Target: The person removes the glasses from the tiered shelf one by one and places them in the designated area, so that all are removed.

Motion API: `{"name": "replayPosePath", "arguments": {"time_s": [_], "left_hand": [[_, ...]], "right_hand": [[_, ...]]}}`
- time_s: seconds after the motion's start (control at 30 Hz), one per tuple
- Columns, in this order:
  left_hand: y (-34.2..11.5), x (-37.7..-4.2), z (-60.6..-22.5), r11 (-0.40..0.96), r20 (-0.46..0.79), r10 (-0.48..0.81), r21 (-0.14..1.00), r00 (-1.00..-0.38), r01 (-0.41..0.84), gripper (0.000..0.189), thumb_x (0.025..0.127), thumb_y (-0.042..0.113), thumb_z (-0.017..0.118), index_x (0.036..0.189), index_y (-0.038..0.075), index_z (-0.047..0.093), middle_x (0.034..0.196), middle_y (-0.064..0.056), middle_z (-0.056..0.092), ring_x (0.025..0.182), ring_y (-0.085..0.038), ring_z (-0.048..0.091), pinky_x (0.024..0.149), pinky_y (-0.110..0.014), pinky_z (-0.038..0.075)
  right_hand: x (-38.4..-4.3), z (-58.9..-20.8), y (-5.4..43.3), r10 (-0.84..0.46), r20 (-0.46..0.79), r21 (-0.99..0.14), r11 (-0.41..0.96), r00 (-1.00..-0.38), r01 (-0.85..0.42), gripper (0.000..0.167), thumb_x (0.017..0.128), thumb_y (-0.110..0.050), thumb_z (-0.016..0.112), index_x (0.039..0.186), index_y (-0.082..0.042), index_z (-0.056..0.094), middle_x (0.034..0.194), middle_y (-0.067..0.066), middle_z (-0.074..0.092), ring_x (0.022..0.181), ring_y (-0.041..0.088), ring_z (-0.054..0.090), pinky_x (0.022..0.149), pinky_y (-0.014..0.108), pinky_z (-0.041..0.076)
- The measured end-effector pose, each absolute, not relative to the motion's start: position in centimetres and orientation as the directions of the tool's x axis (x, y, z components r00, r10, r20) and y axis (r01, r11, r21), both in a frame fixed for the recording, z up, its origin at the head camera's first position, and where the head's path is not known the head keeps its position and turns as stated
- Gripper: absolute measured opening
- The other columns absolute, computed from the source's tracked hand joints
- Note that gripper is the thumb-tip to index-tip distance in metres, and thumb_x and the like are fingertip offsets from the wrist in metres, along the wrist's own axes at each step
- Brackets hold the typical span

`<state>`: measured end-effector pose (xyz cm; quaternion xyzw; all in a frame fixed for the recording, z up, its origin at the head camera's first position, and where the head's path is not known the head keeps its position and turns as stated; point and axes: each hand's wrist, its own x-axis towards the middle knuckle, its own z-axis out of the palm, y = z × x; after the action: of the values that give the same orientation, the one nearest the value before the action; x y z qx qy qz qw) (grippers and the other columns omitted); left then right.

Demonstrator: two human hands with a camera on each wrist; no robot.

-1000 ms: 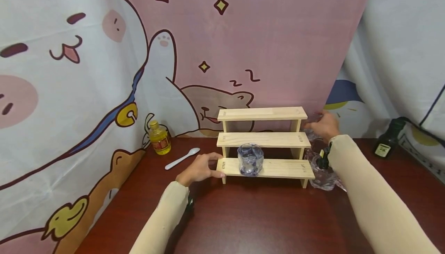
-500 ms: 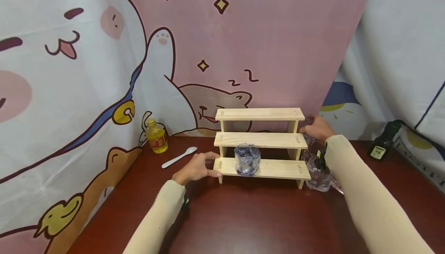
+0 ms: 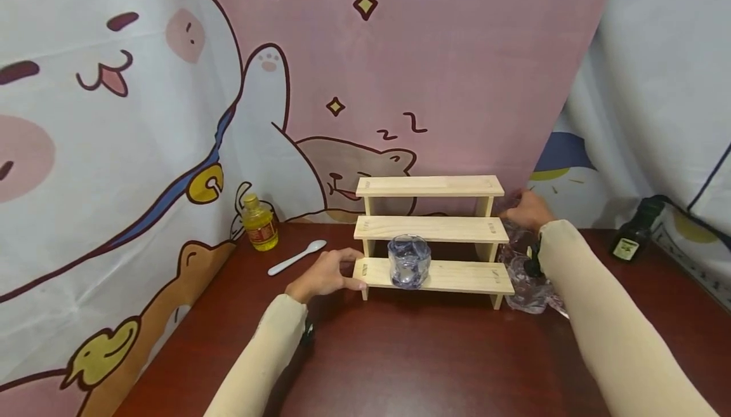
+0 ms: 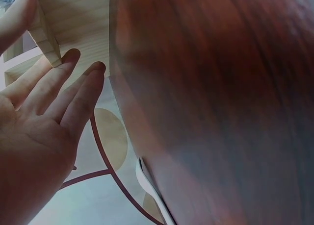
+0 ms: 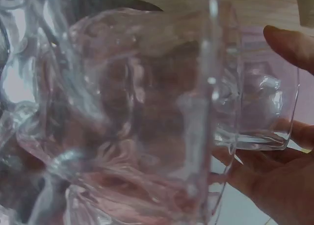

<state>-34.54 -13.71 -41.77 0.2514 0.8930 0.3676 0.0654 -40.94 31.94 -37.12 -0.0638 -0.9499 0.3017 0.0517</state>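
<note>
In the head view a three-tier wooden shelf [image 3: 431, 228] stands on the table, a blue-tinted glass tumbler [image 3: 409, 261] upright on its lowest board. My left hand [image 3: 327, 272] grips the left end of that board, thumb at the front and fingers behind; the left wrist view shows the fingers [image 4: 64, 87] against a wooden leg [image 4: 46, 41]. Beyond the shelf's right side, my right hand [image 3: 530, 211] holds a clear glass [image 5: 267, 92] between thumb and fingers. Nearer the right wrist camera, another clear glass [image 5: 147, 112] hides part of it.
Clear glassware [image 3: 528, 293] stands close to the shelf's right side, under my right forearm. A white spoon [image 3: 297, 258] and a yellow bottle [image 3: 261, 223] lie and stand to the left. A dark green bottle [image 3: 634, 233] stands far right. Printed cloth [image 3: 457, 74] hangs behind.
My right hand has lowered slightly beside the shelf. The left hand stays at the lowest board's end, and the head view has shifted a little.
</note>
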Motion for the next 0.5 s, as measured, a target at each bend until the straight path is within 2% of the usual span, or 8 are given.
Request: {"name": "replayPosePath", "arguments": {"time_s": [0.27, 0.5], "left_hand": [[-13.6, -34.5, -41.7, 0.590, 0.061, 0.493, 0.710, -0.868, 0.385, 0.056, 0.076, 0.016, 0.089, 0.126, 0.011, 0.065, 0.124, -0.006, 0.070, 0.122, -0.026, 0.065, 0.106, -0.046, 0.051], [-13.6, -34.5, -41.7, 0.577, 0.070, 0.499, 0.716, -0.864, 0.392, 0.055, 0.076, 0.016, 0.088, 0.126, 0.010, 0.065, 0.123, -0.007, 0.070, 0.122, -0.027, 0.065, 0.106, -0.047, 0.050]], "right_hand": [[-40.2, -37.8, 32.1, 0.163, 0.071, -0.560, 0.823, -0.984, 0.096, 0.070, 0.085, -0.017, 0.067, 0.139, 0.018, 0.041, 0.135, 0.042, 0.048, 0.118, 0.056, 0.052, 0.096, 0.063, 0.049], [-40.3, -38.3, 32.3, 0.219, 0.010, -0.542, 0.821, -0.976, 0.179, 0.070, 0.087, -0.018, 0.062, 0.143, 0.018, 0.037, 0.135, 0.042, 0.048, 0.119, 0.056, 0.052, 0.096, 0.062, 0.049]]}}
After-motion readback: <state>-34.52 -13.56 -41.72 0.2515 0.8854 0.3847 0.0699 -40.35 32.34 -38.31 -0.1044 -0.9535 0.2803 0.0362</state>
